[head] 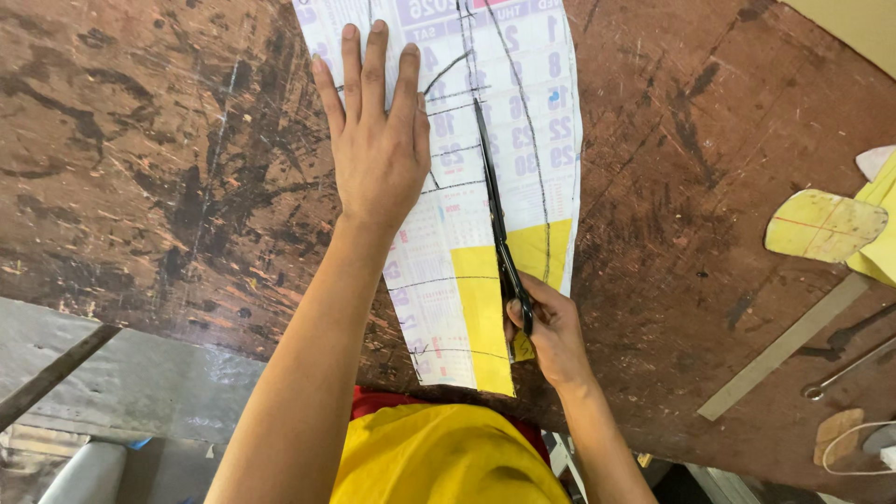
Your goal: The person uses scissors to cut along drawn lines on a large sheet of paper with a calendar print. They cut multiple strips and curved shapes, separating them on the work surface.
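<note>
The left hand (375, 140) lies flat, fingers spread and pressed down on a printed calendar sheet (532, 103) that rests on the worn brown surface (149, 168); it pinches nothing and serves as a hold-down. The right hand (551, 331) has its grip closed through the handles of black scissors (495, 205), the blades nearly together and lying along a dark drawn line that runs up the sheet. Judged from this, the step in hand is cutting the sheet along that marked line, with the cut only part way along. The next move appears to call for opening the blades, advancing them away from the body, and keeping the sheet pinned so it does not drift off the line. The scissors point away from the person, tips toward the far edge, leaning slightly left; their long axis runs near parallel to the sheet's own long axis. A yellow strip (485, 317) sits just left of the handles at the near end of the sheet. Well apart to the right lie yellow cut pieces (821, 224) and a metal ruler (784, 347).
</note>
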